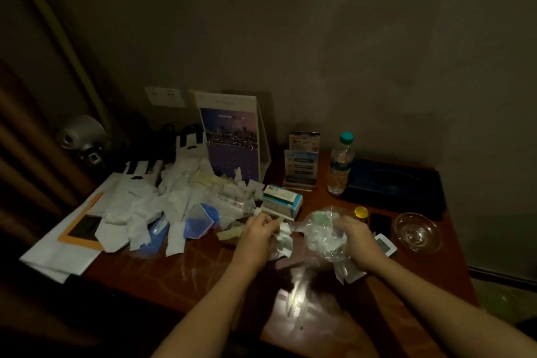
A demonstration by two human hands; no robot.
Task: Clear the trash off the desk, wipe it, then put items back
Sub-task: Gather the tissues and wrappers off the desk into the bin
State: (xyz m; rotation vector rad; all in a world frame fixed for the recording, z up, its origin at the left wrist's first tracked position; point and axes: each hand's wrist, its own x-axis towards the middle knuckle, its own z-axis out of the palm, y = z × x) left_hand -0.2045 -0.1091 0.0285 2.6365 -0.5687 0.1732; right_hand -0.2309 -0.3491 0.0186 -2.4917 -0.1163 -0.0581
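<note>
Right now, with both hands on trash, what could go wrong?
The right hand grips crumpled clear plastic close to the yellow-capped jar and glass bowl; pulling away could knock them. The paper scraps pinched in the left hand look loose and may drop. The blue-and-white box sits against the paper pile and might get binned too.

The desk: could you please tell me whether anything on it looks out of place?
Yes: a heap of crumpled paper scraps sprawls over the left half of the desk, and flat white sheets appear to overhang its left edge. The bottle and glass bowl stand tidy.
</note>
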